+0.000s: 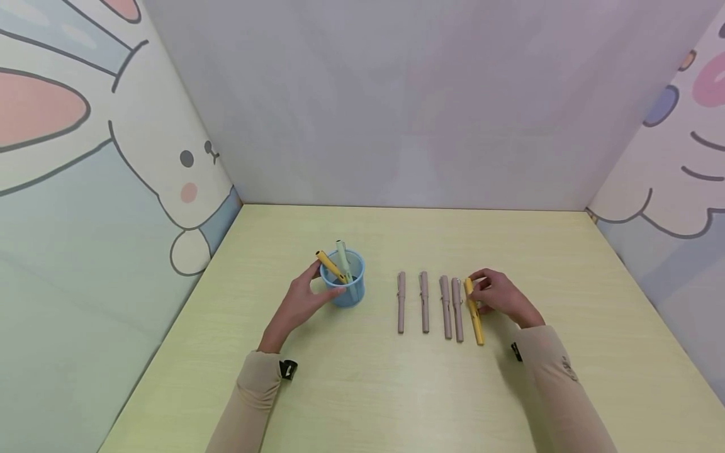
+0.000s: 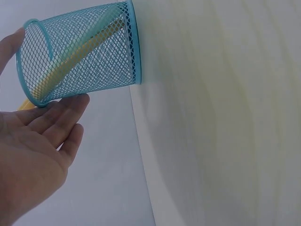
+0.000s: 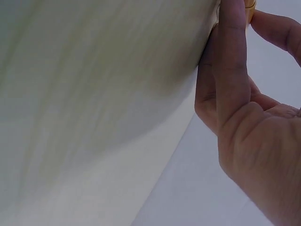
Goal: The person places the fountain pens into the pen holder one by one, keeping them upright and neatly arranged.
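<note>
Mesh cup (image 1: 354, 294), head view: stood upright on the counter (image 1: 362, 402), light blue, left of the loose pens.
Cup's contents, head view: a leaning yellow pen (image 1: 328, 263) and a pale green pen (image 1: 342, 257), their ends above the rim.
Left hand (image 1: 303, 301), head view: held the cup at its near left side, thumb and fingers parted around the wall.
Mauve pens (image 1: 401, 305), head view: four lay in a row, roughly parallel, the right two just beside each other, the others more widely spaced.
Loose yellow pen (image 1: 476, 318), head view: lay at the row's right end, tilted slightly.
Right hand (image 1: 500, 294), head view: nearly closed, fingertips at the loose yellow pen's far part.
Side walls (image 1: 51, 251), head view: bore cartoon figures.
Cup, left wrist view: thumb touched the rim, the fingers lay fairly straight along the mesh; both pens showed through it.
Pinch, right wrist view: thumb and fingers gripped the loose yellow pen, mostly hidden.
</note>
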A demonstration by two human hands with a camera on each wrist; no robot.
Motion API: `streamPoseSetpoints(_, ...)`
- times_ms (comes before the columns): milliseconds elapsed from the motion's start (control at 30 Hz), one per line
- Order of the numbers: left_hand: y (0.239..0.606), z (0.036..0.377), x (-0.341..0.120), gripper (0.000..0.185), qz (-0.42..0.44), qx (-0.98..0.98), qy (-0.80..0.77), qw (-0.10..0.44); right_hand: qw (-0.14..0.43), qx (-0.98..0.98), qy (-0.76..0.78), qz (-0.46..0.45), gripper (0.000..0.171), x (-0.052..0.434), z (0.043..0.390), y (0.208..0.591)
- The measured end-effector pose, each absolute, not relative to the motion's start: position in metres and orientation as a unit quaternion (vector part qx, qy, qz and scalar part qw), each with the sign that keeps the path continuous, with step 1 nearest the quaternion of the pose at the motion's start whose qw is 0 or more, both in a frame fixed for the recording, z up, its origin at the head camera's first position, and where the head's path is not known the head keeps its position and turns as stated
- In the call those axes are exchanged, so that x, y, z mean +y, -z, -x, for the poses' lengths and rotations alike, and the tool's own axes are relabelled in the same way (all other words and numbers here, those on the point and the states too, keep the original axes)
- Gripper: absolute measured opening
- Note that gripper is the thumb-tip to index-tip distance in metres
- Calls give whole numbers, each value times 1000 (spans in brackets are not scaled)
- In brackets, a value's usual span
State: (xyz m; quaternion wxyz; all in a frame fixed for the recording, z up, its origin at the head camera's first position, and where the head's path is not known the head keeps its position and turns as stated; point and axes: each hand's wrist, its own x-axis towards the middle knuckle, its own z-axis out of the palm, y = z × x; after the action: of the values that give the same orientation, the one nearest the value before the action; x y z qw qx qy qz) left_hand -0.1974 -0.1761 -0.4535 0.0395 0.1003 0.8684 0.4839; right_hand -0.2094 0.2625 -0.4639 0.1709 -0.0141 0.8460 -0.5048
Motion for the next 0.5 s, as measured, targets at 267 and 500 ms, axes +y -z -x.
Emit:
streamPoseSetpoints(267,453,197,-176,92,-95,872,-479,40,155,836,525,30,47,265,208,462)
streamPoseSetpoints(500,454,197,-176,91,-101,871,-480,38,132,828,542,55,47,266,207,461)
